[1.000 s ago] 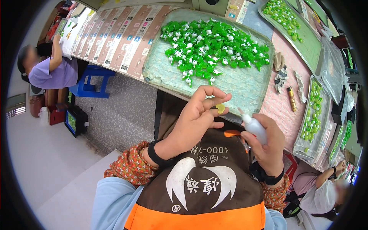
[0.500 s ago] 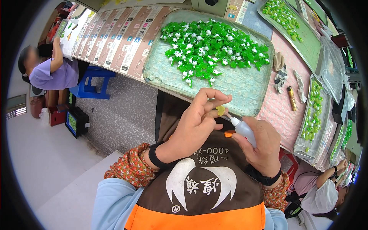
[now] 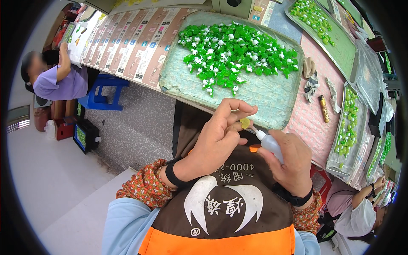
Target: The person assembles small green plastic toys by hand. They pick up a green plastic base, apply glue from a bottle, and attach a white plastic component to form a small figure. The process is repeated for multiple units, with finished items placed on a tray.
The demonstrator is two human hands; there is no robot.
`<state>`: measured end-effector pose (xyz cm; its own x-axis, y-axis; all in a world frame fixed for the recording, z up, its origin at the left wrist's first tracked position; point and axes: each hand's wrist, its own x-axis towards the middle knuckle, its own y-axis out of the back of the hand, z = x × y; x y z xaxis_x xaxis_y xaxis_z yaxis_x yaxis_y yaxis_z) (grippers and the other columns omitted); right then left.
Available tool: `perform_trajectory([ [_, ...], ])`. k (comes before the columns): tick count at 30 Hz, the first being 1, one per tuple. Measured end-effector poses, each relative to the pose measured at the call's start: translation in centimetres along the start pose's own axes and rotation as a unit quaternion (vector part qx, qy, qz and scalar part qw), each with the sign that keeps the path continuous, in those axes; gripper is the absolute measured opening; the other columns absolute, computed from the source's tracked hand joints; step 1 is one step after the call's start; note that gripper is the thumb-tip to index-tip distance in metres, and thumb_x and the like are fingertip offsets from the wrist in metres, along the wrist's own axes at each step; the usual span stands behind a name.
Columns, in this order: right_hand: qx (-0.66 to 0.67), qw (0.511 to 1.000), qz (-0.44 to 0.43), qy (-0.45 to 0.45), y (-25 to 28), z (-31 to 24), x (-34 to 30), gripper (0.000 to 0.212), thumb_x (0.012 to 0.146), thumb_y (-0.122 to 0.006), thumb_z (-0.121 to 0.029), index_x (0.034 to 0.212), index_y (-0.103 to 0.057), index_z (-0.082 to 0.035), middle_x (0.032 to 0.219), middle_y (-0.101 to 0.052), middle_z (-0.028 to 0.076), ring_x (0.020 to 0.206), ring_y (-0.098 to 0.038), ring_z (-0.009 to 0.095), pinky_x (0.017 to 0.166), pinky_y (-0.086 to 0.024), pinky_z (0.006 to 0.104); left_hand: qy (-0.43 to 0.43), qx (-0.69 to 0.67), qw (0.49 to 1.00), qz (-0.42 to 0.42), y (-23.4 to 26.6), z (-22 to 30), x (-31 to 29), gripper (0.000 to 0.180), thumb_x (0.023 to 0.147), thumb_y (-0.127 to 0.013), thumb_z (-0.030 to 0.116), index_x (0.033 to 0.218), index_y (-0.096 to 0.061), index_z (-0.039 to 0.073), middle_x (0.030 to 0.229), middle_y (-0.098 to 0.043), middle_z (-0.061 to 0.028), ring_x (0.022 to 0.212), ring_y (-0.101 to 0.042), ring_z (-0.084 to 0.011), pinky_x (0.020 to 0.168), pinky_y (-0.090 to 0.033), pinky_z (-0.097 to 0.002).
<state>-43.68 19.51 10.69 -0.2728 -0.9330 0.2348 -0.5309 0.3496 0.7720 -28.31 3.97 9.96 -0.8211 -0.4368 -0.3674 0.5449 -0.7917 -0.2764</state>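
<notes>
Between the fingertips of my left hand (image 3: 221, 136) is a small yellow translucent piece (image 3: 245, 123), pinched near the tray's front edge. My right hand (image 3: 291, 159) is wrapped round a white squeeze bottle (image 3: 270, 144) with a narrow nozzle. The bottle's tip points up and left, right beside the yellow piece; whether they touch I cannot tell. Just beyond my hands lies a shallow tray (image 3: 263, 102) lined with pale green. A heap of small green pieces with white panda-like heads (image 3: 229, 51) fills its far part, a few lying nearer to me.
On the pink cloth to the right are crumpled scraps (image 3: 311, 85) and a gold-and-dark tube (image 3: 324, 109). Beyond them stand a narrow tray of green and yellow pieces (image 3: 346, 127) and a larger green tray (image 3: 335, 55). A blue stool (image 3: 104, 91) and a person in purple (image 3: 63, 80) are at left.
Almost nothing differs. Both hands keep the same hold, with the bottle tip still beside the yellow piece.
</notes>
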Motion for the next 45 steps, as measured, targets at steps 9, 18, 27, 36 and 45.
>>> perform_trajectory([
  [9,0.003,1.0,0.004,0.0,0.0,0.0,-0.1,0.046,0.078,-0.085,-0.018,0.115,-0.064,0.0,0.088,-0.068,0.012,0.075,-0.067,0.029,0.063,-0.053,0.0383,0.013,-0.018,1.0,0.001,0.1,0.0,0.0,0.041,0.098,-0.035,-0.004,0.136,-0.038,0.011,0.153,-0.049,-0.0144,0.128,-0.059,-0.0203,0.095,-0.056,-0.0328],
  [18,0.451,0.835,0.073,-0.307,-0.3,0.8,0.0,0.047,0.086,-0.076,0.001,0.124,-0.049,-0.006,0.1,-0.064,0.003,0.086,-0.06,0.006,0.073,-0.052,0.0239,0.064,-0.172,0.983,-0.01,1.1,0.2,0.4,0.037,0.102,-0.043,0.005,0.138,-0.04,0.013,0.151,-0.05,-0.0193,0.129,-0.06,-0.0291,0.094,-0.059,-0.039],
  [27,0.416,0.87,0.075,-0.254,-4.2,0.1,1.9,0.045,0.085,-0.08,-0.003,0.116,-0.048,-0.005,0.096,-0.066,0.006,0.084,-0.067,0.011,0.074,-0.055,0.0266,0.037,-0.129,0.991,-0.022,0.0,0.2,0.3,0.038,0.103,-0.044,0.002,0.139,-0.038,0.013,0.154,-0.047,-0.0156,0.13,-0.058,-0.0238,0.096,-0.058,-0.0345],
  [36,0.361,0.899,0.065,-0.241,-5.0,0.1,2.1,0.042,0.082,-0.081,-0.007,0.11,-0.05,-0.004,0.098,-0.064,0.007,0.089,-0.065,0.014,0.077,-0.053,0.029,0.009,-0.104,0.994,-0.034,-0.1,-0.4,0.1,0.042,0.101,-0.039,-0.002,0.14,-0.036,0.011,0.159,-0.039,-0.0147,0.127,-0.058,-0.0181,0.098,-0.055,-0.0318],
  [45,0.401,0.884,0.056,-0.232,-5.0,0.7,2.3,0.039,0.082,-0.077,-0.003,0.11,-0.05,-0.005,0.097,-0.065,0.006,0.091,-0.064,0.012,0.079,-0.052,0.0288,0.034,-0.113,0.992,-0.036,0.2,0.2,0.0,0.045,0.098,-0.037,-0.004,0.14,-0.036,0.01,0.159,-0.04,-0.015,0.129,-0.059,-0.0228,0.087,-0.062,-0.0345],
])
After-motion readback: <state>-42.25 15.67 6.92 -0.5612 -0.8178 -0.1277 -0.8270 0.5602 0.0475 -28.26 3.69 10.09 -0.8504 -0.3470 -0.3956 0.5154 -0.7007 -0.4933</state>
